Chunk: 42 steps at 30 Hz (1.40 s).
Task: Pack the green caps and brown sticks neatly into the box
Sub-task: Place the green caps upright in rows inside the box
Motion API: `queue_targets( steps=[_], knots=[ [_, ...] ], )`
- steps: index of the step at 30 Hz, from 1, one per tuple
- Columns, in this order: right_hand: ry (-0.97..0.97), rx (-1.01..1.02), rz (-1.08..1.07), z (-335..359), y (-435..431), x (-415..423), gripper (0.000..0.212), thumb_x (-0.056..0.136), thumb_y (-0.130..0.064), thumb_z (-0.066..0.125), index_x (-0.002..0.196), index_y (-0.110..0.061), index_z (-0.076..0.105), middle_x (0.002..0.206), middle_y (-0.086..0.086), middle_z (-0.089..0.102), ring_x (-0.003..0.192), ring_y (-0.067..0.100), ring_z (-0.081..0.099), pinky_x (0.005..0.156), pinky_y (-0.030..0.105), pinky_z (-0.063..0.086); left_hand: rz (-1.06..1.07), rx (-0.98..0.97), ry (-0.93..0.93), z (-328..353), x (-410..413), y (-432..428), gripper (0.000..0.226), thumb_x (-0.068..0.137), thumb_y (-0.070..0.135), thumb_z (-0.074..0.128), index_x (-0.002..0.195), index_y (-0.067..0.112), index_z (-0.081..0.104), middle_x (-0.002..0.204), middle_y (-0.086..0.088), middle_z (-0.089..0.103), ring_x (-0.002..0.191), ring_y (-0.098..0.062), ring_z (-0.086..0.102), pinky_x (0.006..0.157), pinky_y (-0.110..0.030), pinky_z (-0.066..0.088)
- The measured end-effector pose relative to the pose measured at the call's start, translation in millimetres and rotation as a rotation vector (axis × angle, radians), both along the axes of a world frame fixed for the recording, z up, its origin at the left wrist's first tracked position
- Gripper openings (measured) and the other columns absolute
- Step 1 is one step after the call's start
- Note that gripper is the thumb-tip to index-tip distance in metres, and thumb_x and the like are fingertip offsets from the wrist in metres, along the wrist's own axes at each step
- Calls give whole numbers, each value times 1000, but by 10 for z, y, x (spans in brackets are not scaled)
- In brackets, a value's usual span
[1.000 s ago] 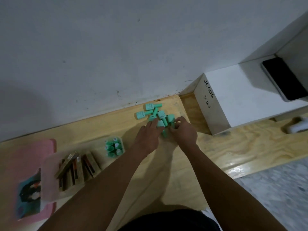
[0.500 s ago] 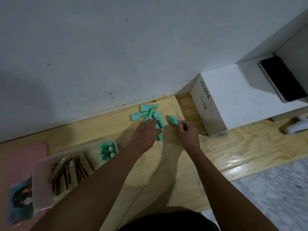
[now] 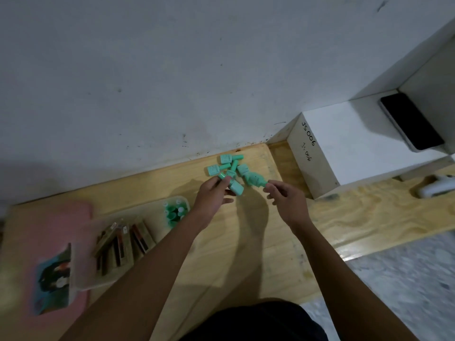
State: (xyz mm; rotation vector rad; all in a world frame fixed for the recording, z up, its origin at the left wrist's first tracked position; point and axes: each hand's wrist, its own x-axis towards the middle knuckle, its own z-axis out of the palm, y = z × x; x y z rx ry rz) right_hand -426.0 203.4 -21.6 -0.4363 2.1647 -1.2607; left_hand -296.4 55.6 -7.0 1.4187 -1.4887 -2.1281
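Note:
Several green caps [image 3: 225, 163] lie in a loose pile on the wooden board near the wall. My left hand [image 3: 213, 198] pinches one green cap [image 3: 235, 186] at its narrow end, lifted just in front of the pile. My right hand [image 3: 285, 200] holds another green cap [image 3: 254, 179] by its tip with thumb and finger. A clear plastic box [image 3: 182, 200] sits to the left; several green caps [image 3: 174, 212] stand upright in its right end and several brown sticks [image 3: 123, 239] lean in its middle.
A pink lid with a picture card [image 3: 53, 274] lies under the box's left end. A white block marked JS006 [image 3: 344, 143] stands at the right with a dark phone [image 3: 411, 120] on it. The wall runs right behind the pile. A white object [image 3: 435, 187] lies at far right.
Both hands were down on the pile a second ago; now each has lifted a green cap off it. The view has shifted slightly right.

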Motion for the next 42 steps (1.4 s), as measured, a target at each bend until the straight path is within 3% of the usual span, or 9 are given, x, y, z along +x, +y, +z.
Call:
queue_targets(
  steps=[3, 7, 12, 16, 22, 29, 36, 42],
  knots=[
    [69, -2, 71, 121, -25, 132, 25, 90, -30, 66, 112, -20, 69, 84, -6, 72, 74, 5, 66, 68, 24, 55, 117, 52, 70, 125, 270, -84, 18, 95, 22, 55, 102, 9, 66, 84, -5, 70, 68, -13, 69, 68, -32, 56],
    [128, -44, 162, 269, -77, 392, 19, 92, -27, 63, 108, -18, 69, 85, -5, 72, 69, -2, 64, 60, 10, 49, 185, -28, 19, 257, 716, -231, 15, 92, 21, 58, 95, 11, 69, 86, -7, 70, 71, -15, 68, 72, -34, 57],
    [180, -62, 322, 431, -152, 875, 12, 96, -27, 58, 102, -23, 67, 80, -8, 69, 67, -1, 61, 59, 8, 45, 178, -242, -43, 389, 1307, -329, 14, 91, 26, 62, 87, 16, 70, 85, -8, 71, 69, -14, 68, 69, -28, 59],
    [213, -59, 452, 478, -286, 1213, 7, 94, -25, 61, 96, -26, 68, 77, -12, 68, 69, -6, 60, 61, 5, 43, 85, -511, -180, 379, 1660, -388, 23, 84, 38, 69, 75, 17, 69, 72, -5, 69, 63, -13, 61, 61, -27, 50],
    [344, 72, 639, 420, -538, 1466, 14, 91, -35, 64, 96, -24, 72, 81, -10, 70, 74, 2, 62, 67, 19, 48, 71, -699, -318, 285, 1890, -373, 34, 76, 42, 75, 65, 14, 59, 59, 2, 59, 52, -9, 50, 51, -26, 41],
    [681, 371, 902, 324, -774, 1544, 24, 93, -42, 52, 101, -26, 68, 94, -7, 67, 88, 14, 60, 72, 35, 51, 47, -634, -346, 181, 1941, -318, 40, 76, 39, 75, 58, 17, 47, 56, 1, 52, 51, -12, 47, 50, -26, 40],
    [1015, 383, 991, 188, -901, 1625, 29, 94, -36, 48, 103, -23, 73, 98, 2, 65, 95, 20, 56, 73, 34, 41, 41, -637, -336, 26, 1954, -308, 41, 76, 34, 77, 56, 17, 46, 54, 2, 52, 50, -10, 49, 46, -23, 39],
    [1064, 343, 929, 98, -865, 1639, 20, 86, -35, 62, 95, -22, 74, 93, 1, 68, 91, 22, 59, 72, 35, 43, 12, -598, -325, -124, 1895, -224, 37, 75, 30, 77, 58, 17, 47, 55, 2, 49, 50, -10, 43, 52, -25, 37]
  ],
)
